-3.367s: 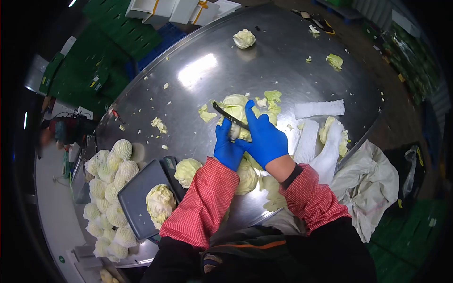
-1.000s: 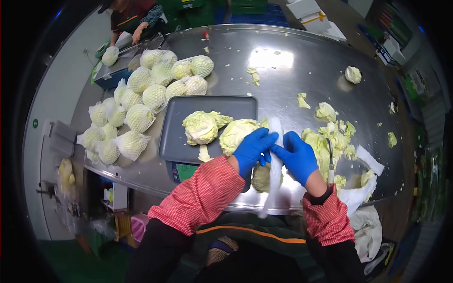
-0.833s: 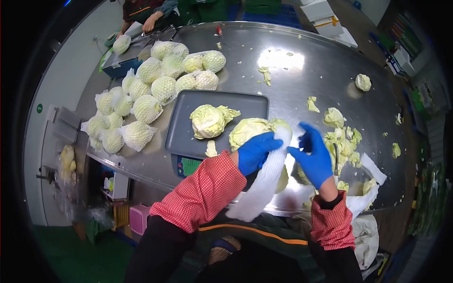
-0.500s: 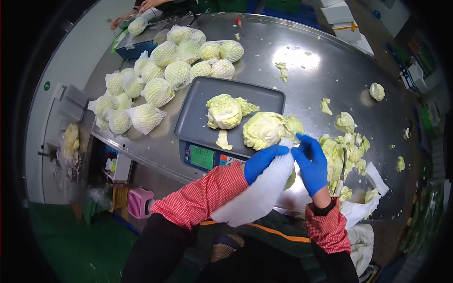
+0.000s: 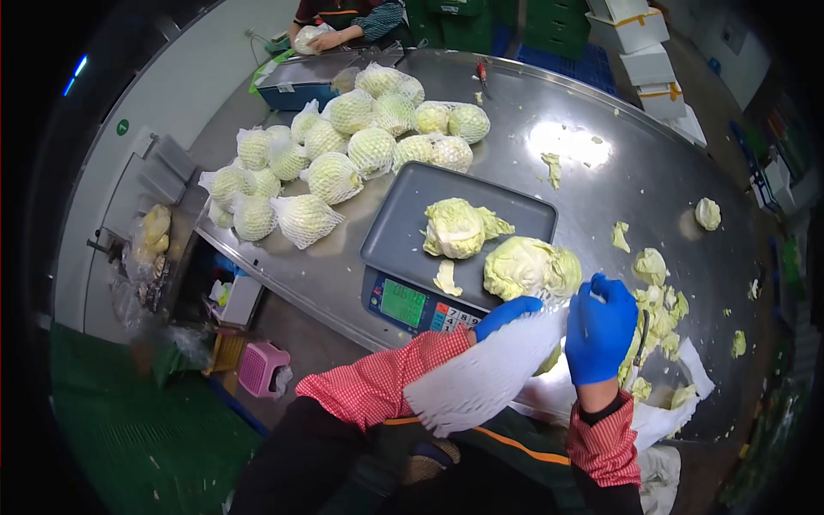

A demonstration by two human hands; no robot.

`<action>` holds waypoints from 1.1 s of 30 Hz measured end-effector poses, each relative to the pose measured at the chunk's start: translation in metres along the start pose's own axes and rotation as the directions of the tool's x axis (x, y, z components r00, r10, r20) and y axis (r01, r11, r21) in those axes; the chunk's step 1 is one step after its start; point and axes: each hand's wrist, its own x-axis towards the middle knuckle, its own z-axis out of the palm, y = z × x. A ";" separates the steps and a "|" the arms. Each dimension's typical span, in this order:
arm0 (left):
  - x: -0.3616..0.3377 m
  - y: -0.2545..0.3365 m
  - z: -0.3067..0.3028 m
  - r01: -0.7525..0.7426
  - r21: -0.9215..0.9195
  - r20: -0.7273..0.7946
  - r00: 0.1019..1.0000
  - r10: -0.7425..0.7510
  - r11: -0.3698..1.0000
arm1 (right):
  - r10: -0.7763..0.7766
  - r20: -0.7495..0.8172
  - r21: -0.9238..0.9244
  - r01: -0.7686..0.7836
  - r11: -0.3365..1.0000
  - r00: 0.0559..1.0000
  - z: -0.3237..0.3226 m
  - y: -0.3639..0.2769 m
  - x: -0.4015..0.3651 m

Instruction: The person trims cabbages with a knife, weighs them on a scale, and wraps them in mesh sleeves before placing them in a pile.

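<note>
My left hand [image 5: 508, 316] is closed on the upper end of a white foam net sleeve [image 5: 485, 371], which hangs down and to the left over my forearm. At the sleeve's right edge, my right hand [image 5: 602, 335] is closed with its fingers curled; the sleeve stretches between both blue-gloved hands. Just beyond them, a trimmed cabbage [image 5: 518, 268] sits at the near right corner of a grey tray [image 5: 390, 225]. Another cabbage [image 5: 455, 228] and a torn leaf [image 5: 446, 279] lie on that tray, which rests on a digital scale [image 5: 403, 302].
Several net-wrapped cabbages [image 5: 330, 178] are heaped at the left. Leaf trimmings [image 5: 661, 318], a curved blade [image 5: 637, 348] and another white foam sleeve [image 5: 695, 369] lie right of my hands. Across the steel table [image 5: 635, 172], a co-worker [image 5: 348, 30] handles a wrapped cabbage.
The foam sleeve's upper end has spread wider between my hands. My right hand has gone from extended fingers to curled ones. The view has shifted, showing more of the co-worker.
</note>
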 end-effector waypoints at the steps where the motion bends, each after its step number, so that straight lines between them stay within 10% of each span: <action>1: 0.000 -0.002 -0.005 -0.017 -0.010 0.025 1.000 0.017 1.000 | 0.138 0.049 0.254 -0.146 0.956 0.989 -0.002 -0.006 -0.006; 3: 0.001 -0.007 0.011 -0.032 0.002 -0.146 0.989 0.032 0.999 | 0.400 0.396 0.602 -0.562 0.567 0.827 -0.012 -0.014 -0.031; 6: -0.001 -0.007 0.021 -0.252 0.432 -0.246 0.891 0.382 0.866 | 0.395 0.831 0.515 -0.811 -0.278 0.392 -0.020 -0.029 -0.021; 7: -0.004 -0.012 0.038 -0.314 0.325 -0.324 0.849 0.417 0.892 | 0.253 0.895 0.425 -0.874 -0.235 0.367 -0.007 -0.014 -0.045; 8: -0.006 -0.016 0.051 -0.367 0.309 -0.364 0.807 0.465 0.878 | 0.075 0.970 0.215 -0.962 0.166 0.230 -0.010 -0.005 -0.043; 11: -0.006 -0.025 -0.019 -0.179 0.399 -0.439 0.824 0.359 0.899 | -0.108 0.984 0.123 -0.982 -0.146 0.140 -0.012 -0.013 -0.053; 14: -0.016 -0.018 0.019 -0.048 0.059 -0.340 0.938 0.065 0.997 | -0.084 0.951 0.269 -0.932 -0.241 0.296 -0.016 0.006 -0.071; 16: -0.024 -0.019 0.045 0.140 0.050 -0.320 0.940 -0.117 0.989 | 0.147 0.855 0.493 -0.689 -0.532 0.498 -0.009 0.018 -0.094; 17: -0.025 -0.014 0.053 0.175 0.407 -0.159 0.980 -0.120 0.897 | 0.264 0.830 0.533 -0.559 -0.635 0.492 -0.014 0.018 -0.092; 18: -0.043 -0.011 0.066 0.362 0.381 -0.286 0.921 -0.264 0.851 | 0.376 0.803 0.570 -0.413 -0.711 0.462 -0.018 0.017 -0.091; 20: -0.056 -0.014 0.040 0.352 0.664 -0.214 0.935 -0.283 0.660 | 0.334 0.836 0.533 -0.502 -0.681 0.434 -0.021 0.019 -0.102; 24: -0.075 0.022 0.053 0.209 0.644 -0.327 0.945 0.018 0.736 | 0.117 0.945 0.322 -0.806 -0.496 0.305 -0.019 0.012 -0.105; 27: -0.066 0.026 0.038 -0.055 0.374 -0.298 0.938 0.176 0.926 | 0.488 0.801 0.566 -0.703 -0.430 0.347 0.033 0.031 -0.153; 29: -0.065 0.025 0.042 -0.073 0.083 -0.368 0.924 0.098 0.994 | 0.591 0.706 0.566 -0.812 -0.142 0.389 0.049 0.042 -0.130; 30: -0.062 0.030 0.045 0.023 0.469 -0.403 0.895 0.190 0.883 | 0.633 0.653 0.534 -0.846 0.005 0.416 0.056 0.048 -0.117; 31: -0.056 0.039 0.050 0.136 0.770 -0.391 0.873 0.293 0.623 | 0.599 0.504 0.459 -0.780 0.424 0.622 0.062 0.051 -0.107; 33: -0.053 0.059 0.043 0.199 0.980 -0.156 0.827 0.540 -0.022 | 0.251 0.317 0.050 -0.280 0.959 0.915 0.075 0.056 -0.091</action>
